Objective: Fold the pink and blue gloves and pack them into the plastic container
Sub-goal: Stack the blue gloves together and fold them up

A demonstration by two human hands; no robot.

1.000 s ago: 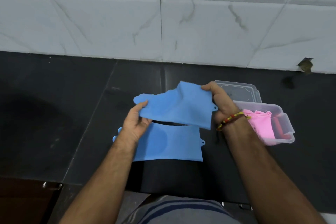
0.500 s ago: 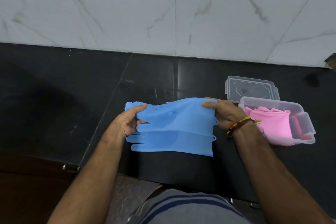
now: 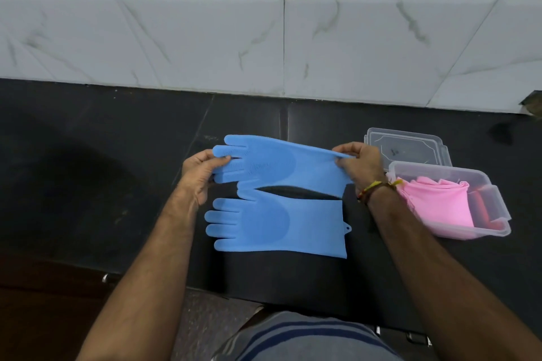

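One clear plastic container [image 3: 495, 205] stands on the dark surface [image 3: 88, 184], and inside it lies folded pink glove material [image 3: 437, 205]; how many pink gloves make up that bundle cannot be told. Something reddish shows through the container's far-right wall, too blurred to name. One clear lid [image 3: 407, 146] lies flat just behind the container, touching or nearly touching its back rim.

Two blue gloves are in view, both to the left of the container. The upper blue glove [image 3: 278, 164] is held stretched out above the surface: the left hand [image 3: 202, 170] pinches its finger end and the right hand [image 3: 363, 164] pinches its cuff edge, thumb and fingers curled on the material. The right wrist, with a beaded band [image 3: 372, 189], sits just beside the container's left wall. The lower blue glove [image 3: 281, 226] lies flat on the surface, farther from the wall tiles, fingers pointing away from the container.
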